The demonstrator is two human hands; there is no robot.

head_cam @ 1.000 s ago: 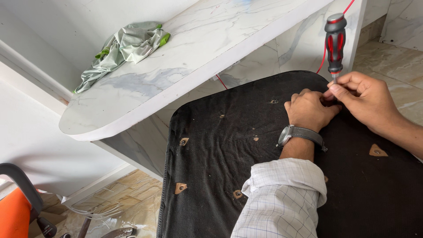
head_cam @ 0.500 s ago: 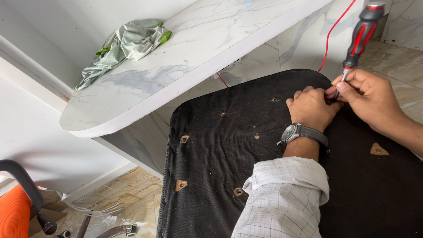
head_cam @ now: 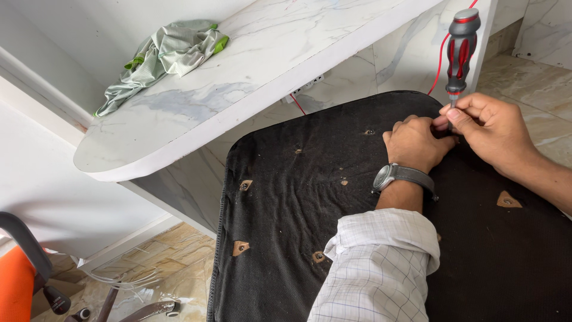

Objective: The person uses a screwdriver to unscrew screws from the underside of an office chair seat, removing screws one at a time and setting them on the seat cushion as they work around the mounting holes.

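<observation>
A red-and-grey screwdriver (head_cam: 461, 50) stood nearly upright, tip down on the black fabric-covered chair seat (head_cam: 333, 197), near the seat's far edge, its shaft pinched between fingertips.

Single head view, looking steeply down, close over the work

White marble-look counter (head_cam: 250, 71) under a pale wall (head_cam: 71, 30); beige tiled floor (head_cam: 179, 262); daylight.
</observation>
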